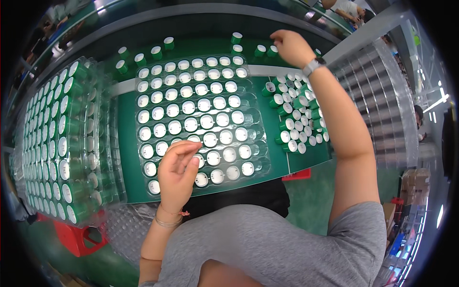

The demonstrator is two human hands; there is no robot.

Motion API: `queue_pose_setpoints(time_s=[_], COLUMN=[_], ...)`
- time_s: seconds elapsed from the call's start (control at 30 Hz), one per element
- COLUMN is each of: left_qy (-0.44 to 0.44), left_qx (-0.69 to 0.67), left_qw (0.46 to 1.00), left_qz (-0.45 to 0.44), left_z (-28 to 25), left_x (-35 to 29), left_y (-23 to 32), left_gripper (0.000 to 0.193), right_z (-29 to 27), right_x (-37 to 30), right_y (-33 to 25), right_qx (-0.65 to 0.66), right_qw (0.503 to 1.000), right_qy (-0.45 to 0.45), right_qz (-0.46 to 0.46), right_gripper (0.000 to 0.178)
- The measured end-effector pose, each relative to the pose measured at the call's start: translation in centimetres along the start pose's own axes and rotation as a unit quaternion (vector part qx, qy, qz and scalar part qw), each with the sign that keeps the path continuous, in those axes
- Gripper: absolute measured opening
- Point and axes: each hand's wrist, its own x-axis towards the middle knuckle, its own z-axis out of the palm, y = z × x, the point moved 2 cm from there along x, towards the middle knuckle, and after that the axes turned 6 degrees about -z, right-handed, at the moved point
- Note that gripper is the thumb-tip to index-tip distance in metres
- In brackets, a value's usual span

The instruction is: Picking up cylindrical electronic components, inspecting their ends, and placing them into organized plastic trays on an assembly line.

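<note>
A clear plastic tray lies on the green table, its pockets mostly filled with green cylinders with round white tops, such as the cylinder. Over its near left part hovers my left hand, fingers bent and thumb apart, with nothing seen between them. My right hand is stretched out over the dark green strip beyond the table. Its fingers are curved, with a small gap at the thumb and no piece visible in them. Just below its fingertips stands a green cylinder.
Stacked filled trays rise on the left. A heap of loose green cylinders lies right of the tray, with upright empty clear trays beyond it. Several cylinders stand along the far strip. A red stool sits below left.
</note>
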Motion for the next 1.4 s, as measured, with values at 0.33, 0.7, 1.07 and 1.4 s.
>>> queue_pose_setpoints(time_s=[0.33,0.7,1.07,1.4], left_qy=[0.019,0.011,0.024,0.036], left_qx=[-0.013,-0.015,-0.019,-0.04], left_qw=[0.999,0.999,0.998,0.998], left_qz=[-0.022,-0.039,-0.046,-0.037], left_z=[0.1,0.5,0.1,0.1], left_x=[-0.2,0.0,-0.5,-0.5], left_y=[0.4,0.2,-0.1,0.4], left_gripper=[0.021,0.02,0.034,0.039], right_z=[3.8,6.9,-1.7,0.8], right_x=[1.2,3.4,-8.5,-13.5], right_y=[4.4,2.1,-17.2,-22.0], right_qx=[0.122,-0.032,0.497,0.527], right_qw=[0.956,0.963,0.835,0.825], right_qy=[-0.24,-0.256,-0.235,-0.161], right_qz=[0.116,-0.073,-0.021,-0.124], right_gripper=[0.075,0.034,0.038,0.055])
